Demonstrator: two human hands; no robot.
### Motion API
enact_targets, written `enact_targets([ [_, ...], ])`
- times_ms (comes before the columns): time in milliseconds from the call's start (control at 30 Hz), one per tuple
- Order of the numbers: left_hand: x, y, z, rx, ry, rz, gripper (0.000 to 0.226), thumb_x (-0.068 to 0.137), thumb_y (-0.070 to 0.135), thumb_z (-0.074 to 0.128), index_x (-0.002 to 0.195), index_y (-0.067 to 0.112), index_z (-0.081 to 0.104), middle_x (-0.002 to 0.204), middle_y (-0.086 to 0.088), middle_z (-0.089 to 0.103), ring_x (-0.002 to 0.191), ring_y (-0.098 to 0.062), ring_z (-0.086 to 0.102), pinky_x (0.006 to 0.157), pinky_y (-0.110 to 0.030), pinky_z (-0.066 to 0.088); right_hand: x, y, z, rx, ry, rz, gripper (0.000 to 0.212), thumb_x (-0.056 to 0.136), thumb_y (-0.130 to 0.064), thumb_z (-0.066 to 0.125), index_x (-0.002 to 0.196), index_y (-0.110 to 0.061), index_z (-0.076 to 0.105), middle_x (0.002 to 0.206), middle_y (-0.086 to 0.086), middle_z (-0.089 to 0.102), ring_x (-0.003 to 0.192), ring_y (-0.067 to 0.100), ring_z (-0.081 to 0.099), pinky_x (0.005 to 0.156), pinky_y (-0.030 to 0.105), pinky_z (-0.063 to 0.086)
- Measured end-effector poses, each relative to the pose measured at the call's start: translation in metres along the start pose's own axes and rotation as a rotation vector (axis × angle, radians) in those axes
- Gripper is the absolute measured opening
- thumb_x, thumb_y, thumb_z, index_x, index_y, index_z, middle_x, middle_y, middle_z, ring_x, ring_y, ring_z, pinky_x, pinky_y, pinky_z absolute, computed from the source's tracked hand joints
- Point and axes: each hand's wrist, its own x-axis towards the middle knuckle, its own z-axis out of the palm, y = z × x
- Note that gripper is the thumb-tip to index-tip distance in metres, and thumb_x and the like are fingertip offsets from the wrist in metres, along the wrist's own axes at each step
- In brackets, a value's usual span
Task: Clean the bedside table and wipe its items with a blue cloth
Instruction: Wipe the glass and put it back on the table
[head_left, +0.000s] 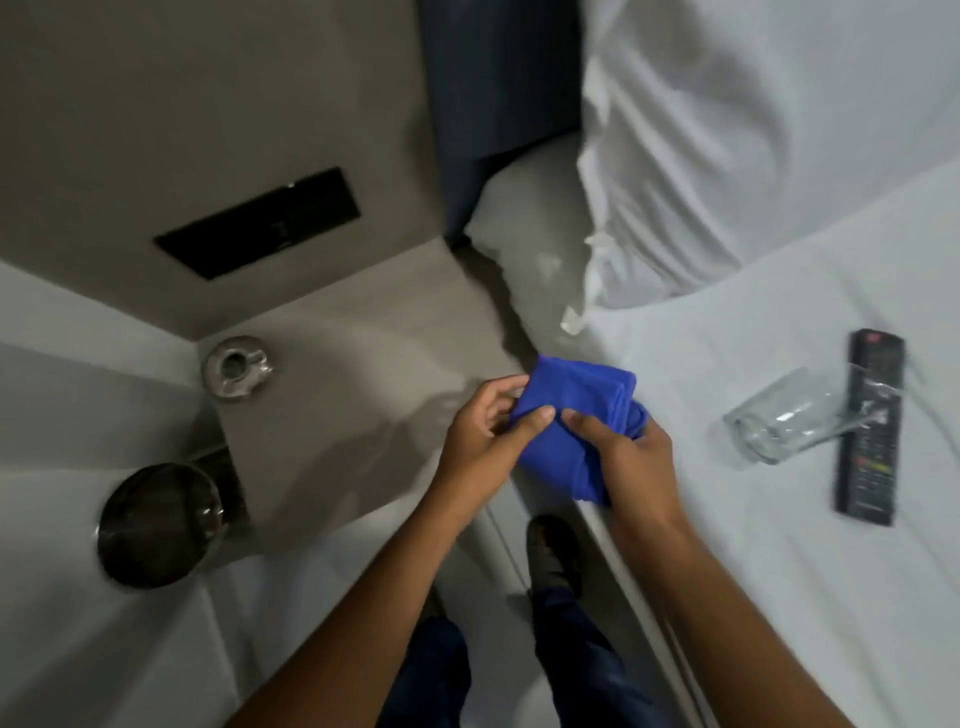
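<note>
Both hands grip the bunched blue cloth between them, the left hand pinching its near edge, the right hand closed around its lower fold, above the gap between tabletop and bed. A glass ashtray sits on the tabletop's far corner. A tumbler lies beside a remote on the bed.

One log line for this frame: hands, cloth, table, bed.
hands: left and right both hold cloth | table: ashtray | bed: glass on side, remote
</note>
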Motion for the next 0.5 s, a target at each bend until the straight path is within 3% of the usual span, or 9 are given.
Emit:
enact_targets([
  [67, 0.004, 0.010, 0.035, 0.086, 0.024, -0.002, 0.032, 0.070, 0.053, 0.070, 0.097, 0.037, 0.068, 0.098, 0.005, 0.074, 0.090, -0.008, 0.069, 0.080, -0.023, 0.053, 0.005, -0.016, -0.033, -0.091, 0.234, -0.171, 0.015, 0.072, -0.010, 0.073, 0.084, -0.016, 0.068, 0.082, 0.008, 0.072, 0.076, 0.024, 0.068, 0.079, 0.054, 0.056],
  [100, 0.003, 0.016, 0.061, 0.109, 0.025, 0.004, 0.029, 0.072, 0.053, 0.068, 0.094, 0.035, 0.070, 0.095, 0.006, 0.075, 0.089, -0.009, 0.069, 0.080, -0.026, 0.054, 0.007, -0.024, -0.058, -0.114, 0.335, -0.260, 0.016, 0.071, -0.011, 0.071, 0.084, -0.020, 0.066, 0.080, 0.005, 0.070, 0.074, 0.019, 0.065, 0.078, 0.053, 0.056],
  [167, 0.004, 0.022, 0.102, 0.152, 0.022, 0.053, 0.016, 0.081, 0.037, 0.068, 0.092, 0.028, 0.074, 0.096, 0.005, 0.075, 0.089, -0.010, 0.069, 0.083, -0.028, 0.055, 0.008, -0.040, -0.094, -0.115, 0.463, -0.420, 0.025, 0.075, -0.008, 0.064, 0.094, -0.023, 0.065, 0.088, 0.002, 0.068, 0.078, 0.014, 0.062, 0.079, 0.042, 0.055],
  [233, 0.002, 0.030, 0.147, 0.308, 0.009, 0.169, 0.017, 0.086, 0.024, 0.065, 0.100, 0.021, 0.075, 0.106, 0.004, 0.074, 0.095, -0.014, 0.068, 0.085, -0.025, 0.054, 0.009, -0.056, -0.130, -0.047, 0.576, -0.515, 0.031, 0.078, -0.001, 0.058, 0.103, -0.020, 0.064, 0.092, -0.002, 0.066, 0.080, 0.009, 0.060, 0.076, 0.029, 0.052],
  [367, 0.004, 0.034, 0.236, 0.755, -0.164, 0.439, 0.039, 0.090, 0.032, 0.063, 0.125, 0.014, 0.061, 0.123, -0.007, 0.065, 0.112, -0.027, 0.060, 0.092, -0.038, 0.050, 0.020, -0.068, -0.192, 0.002, 0.738, -0.492, 0.034, 0.079, -0.007, 0.055, 0.087, -0.039, 0.057, 0.082, -0.015, 0.060, 0.071, 0.002, 0.057, 0.068, 0.024, 0.050],
  [500, 0.007, 0.027, 0.271, 1.147, -0.192, 0.476, 0.062, 0.084, 0.041, 0.070, 0.134, 0.016, 0.041, 0.125, -0.011, 0.056, 0.112, -0.027, 0.056, 0.087, -0.036, 0.048, 0.024, -0.046, -0.209, -0.146, 0.708, -0.384, 0.023, 0.081, -0.013, 0.057, 0.096, -0.030, 0.063, 0.087, -0.004, 0.065, 0.077, 0.016, 0.062, 0.078, 0.045, 0.057],
])
